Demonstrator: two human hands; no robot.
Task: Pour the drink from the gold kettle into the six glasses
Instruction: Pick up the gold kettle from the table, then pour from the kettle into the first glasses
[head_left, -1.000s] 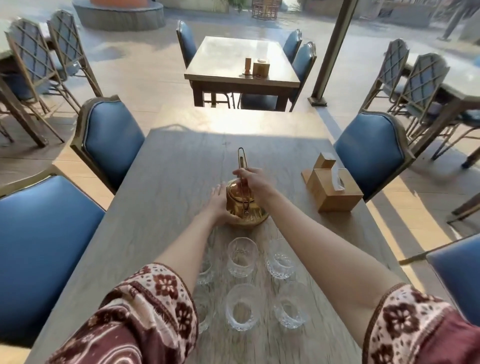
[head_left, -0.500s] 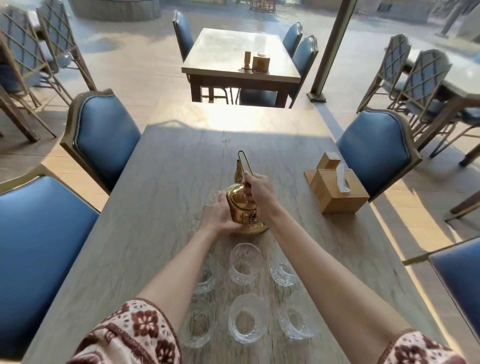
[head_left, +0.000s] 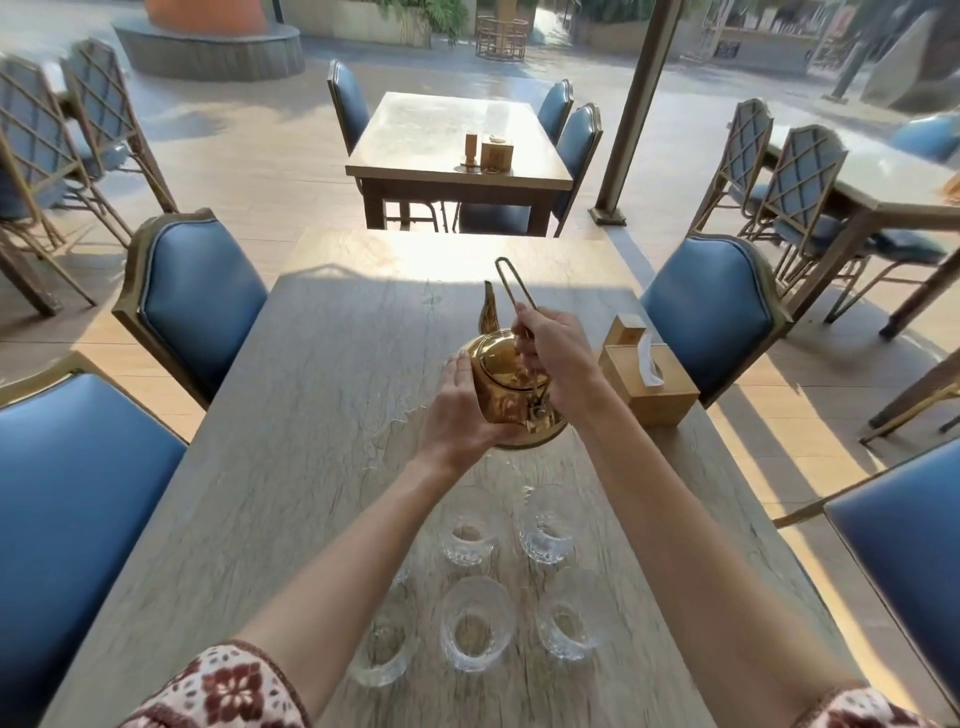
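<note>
The gold kettle (head_left: 506, 384) is lifted off the grey table (head_left: 311, 415), tilted with its spout pointing away from me. My right hand (head_left: 558, 358) grips its tall wire handle near the lid. My left hand (head_left: 457, 410) cups the kettle's left side and base. Several clear glasses stand in two rows below the kettle: the far row has a middle glass (head_left: 470, 538) and a right glass (head_left: 545, 530), the near row has a left glass (head_left: 382, 654), a middle glass (head_left: 475, 629) and a right glass (head_left: 569, 618). My left forearm hides most of another glass in the far row.
A wooden tissue box (head_left: 649, 379) stands on the table right of the kettle. Blue padded chairs (head_left: 200, 306) line both sides of the table. Another table (head_left: 457, 145) with small holders stands beyond, and a metal post (head_left: 631, 104) rises at the right.
Both hands have lifted the kettle off the table and tilted it. My head has risen, so the glasses sit lower in view.
</note>
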